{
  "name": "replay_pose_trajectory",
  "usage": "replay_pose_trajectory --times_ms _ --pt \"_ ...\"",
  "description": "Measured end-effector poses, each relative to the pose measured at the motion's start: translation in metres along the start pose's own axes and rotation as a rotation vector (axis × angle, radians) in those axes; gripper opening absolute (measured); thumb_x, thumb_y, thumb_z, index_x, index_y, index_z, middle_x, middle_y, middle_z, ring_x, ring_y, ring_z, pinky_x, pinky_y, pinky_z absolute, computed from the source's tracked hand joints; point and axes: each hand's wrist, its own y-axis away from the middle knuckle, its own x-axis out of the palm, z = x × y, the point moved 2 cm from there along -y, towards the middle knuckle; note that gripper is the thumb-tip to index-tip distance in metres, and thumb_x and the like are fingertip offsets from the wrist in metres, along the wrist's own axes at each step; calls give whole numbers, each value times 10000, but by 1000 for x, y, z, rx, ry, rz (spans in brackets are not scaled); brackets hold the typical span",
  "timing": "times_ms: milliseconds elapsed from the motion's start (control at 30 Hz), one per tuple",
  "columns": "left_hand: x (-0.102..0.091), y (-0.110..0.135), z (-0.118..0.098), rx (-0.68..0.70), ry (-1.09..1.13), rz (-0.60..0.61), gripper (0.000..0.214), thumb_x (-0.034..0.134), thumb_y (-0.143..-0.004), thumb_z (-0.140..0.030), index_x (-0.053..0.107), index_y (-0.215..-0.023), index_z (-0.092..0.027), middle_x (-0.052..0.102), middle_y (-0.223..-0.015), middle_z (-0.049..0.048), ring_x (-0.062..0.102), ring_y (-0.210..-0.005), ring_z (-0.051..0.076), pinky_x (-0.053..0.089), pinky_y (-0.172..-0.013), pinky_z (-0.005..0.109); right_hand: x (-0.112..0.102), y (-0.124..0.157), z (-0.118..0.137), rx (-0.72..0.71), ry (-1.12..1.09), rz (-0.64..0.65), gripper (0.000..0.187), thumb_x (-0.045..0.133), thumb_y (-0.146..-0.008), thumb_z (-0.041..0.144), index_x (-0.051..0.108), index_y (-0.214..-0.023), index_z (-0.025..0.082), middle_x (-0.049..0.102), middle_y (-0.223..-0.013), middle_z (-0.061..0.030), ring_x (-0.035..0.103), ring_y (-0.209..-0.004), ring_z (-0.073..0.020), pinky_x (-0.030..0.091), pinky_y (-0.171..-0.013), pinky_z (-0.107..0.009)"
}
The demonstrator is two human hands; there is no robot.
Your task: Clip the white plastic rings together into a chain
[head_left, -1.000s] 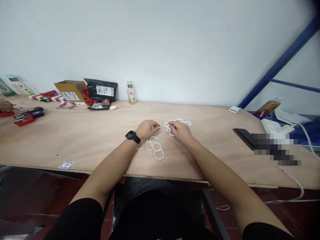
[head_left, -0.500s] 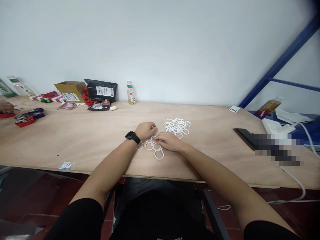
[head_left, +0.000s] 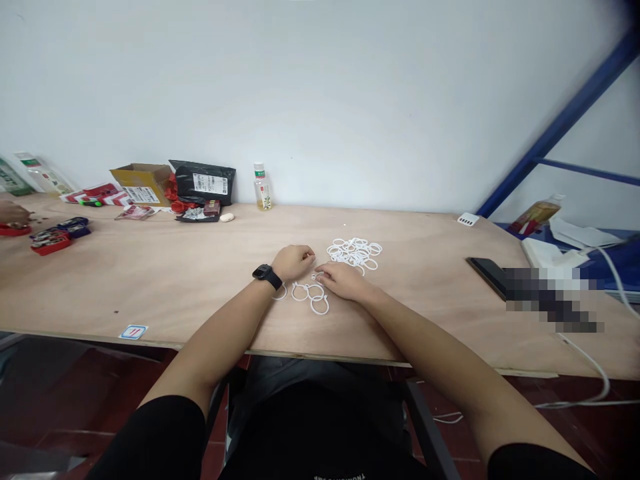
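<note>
My left hand (head_left: 294, 262) rests on the table with its fingers curled inward; whatever lies within them is hidden. Close by on the right, my right hand (head_left: 344, 280) pinches a small white plastic ring (head_left: 315, 276), mostly covered by the fingers. In front of the hands lie several loose white plastic rings (head_left: 320, 305), some overlapping, each with a small tab. One more ring (head_left: 281, 292) shows partly from behind my left wrist. Beyond my right hand a larger heap of the same rings (head_left: 354, 252) is spread on the table.
Along the wall stand a drink bottle (head_left: 263, 188), a black parcel bag (head_left: 203, 181) and an open cardboard box (head_left: 143, 183). Another person's hand (head_left: 13, 213) is at far left, near red and blue trays (head_left: 53, 241). A dark phone (head_left: 487, 275) and white cables (head_left: 595, 363) lie right.
My right hand has shifted slightly right and away from me, drawing a ring off the near group. The nearest rings have moved a little. My left hand has stayed in place.
</note>
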Motion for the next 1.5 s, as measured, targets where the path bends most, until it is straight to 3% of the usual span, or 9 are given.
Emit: replay_pose_trajectory --times_ms 133,367,567,733,867,1133,1267,1400,1500 --pt "3 0 -2 47 11 52 254 507 -832 -250 722 -956 -195 740 -907 46 662 -819 182 494 -761 278 -3 0 -7 120 55 -17 191 628 -836 371 722 -943 244 718 -849 -40 636 -748 -194 415 -628 -269" --pt "5 3 -11 162 16 151 225 557 -794 -236 749 -900 -190 744 -864 38 659 -754 164 474 -707 249 -8 -1 -6 85 79 -93 149 591 -817 208 727 -868 240 727 -860 -27 644 -803 -194 444 -665 -270" --pt "-1 3 -20 235 76 -45 260 566 -868 -382 753 -849 -202 728 -783 43 625 -676 146 453 -672 254 -14 -2 -14 53 -187 -350 213 557 -869 221 728 -993 243 740 -965 -48 668 -904 -202 490 -829 -338" --pt "-2 2 -21 298 70 -161 278 556 -896 -409 743 -909 -204 733 -809 49 633 -695 147 454 -718 272 -15 0 -16 50 -336 -384 207 569 -865 238 735 -988 246 746 -944 -31 681 -867 -189 509 -799 -318" --pt "-2 3 -23 343 66 -164 270 542 -907 -379 735 -868 -194 728 -787 59 649 -732 162 453 -739 289 -16 2 -13 43 -348 -397 206 563 -865 238 734 -981 237 743 -919 -34 678 -846 -186 505 -772 -307" --pt "-3 4 -28 296 46 -155 279 548 -893 -381 714 -784 -184 721 -758 54 643 -718 162 445 -772 308 -17 2 -8 34 -265 -417 212 530 -872 225 724 -958 227 734 -880 -33 664 -812 -185 494 -757 -305" --pt "-5 1 -25 273 49 -135 241 561 -886 -348 724 -795 -196 728 -774 36 641 -698 154 451 -720 286 -21 1 -12 -5 -54 -400 238 482 -919 235 700 -1012 233 719 -978 -55 642 -934 -209 471 -841 -331" --pt "-9 0 -20 196 57 -223 223 544 -897 -320 729 -853 -203 736 -835 35 646 -740 166 458 -763 308 -31 3 -22 109 160 -374 239 485 -913 208 693 -1029 220 671 -1054 -88 617 -960 -233 463 -812 -335" --pt "-10 0 -17 135 66 -277 226 539 -898 -319 725 -866 -196 735 -831 40 646 -758 180 462 -772 319 -32 4 -20 137 155 -326 231 534 -878 199 687 -1052 212 642 -1078 -92 612 -948 -230 469 -798 -331"
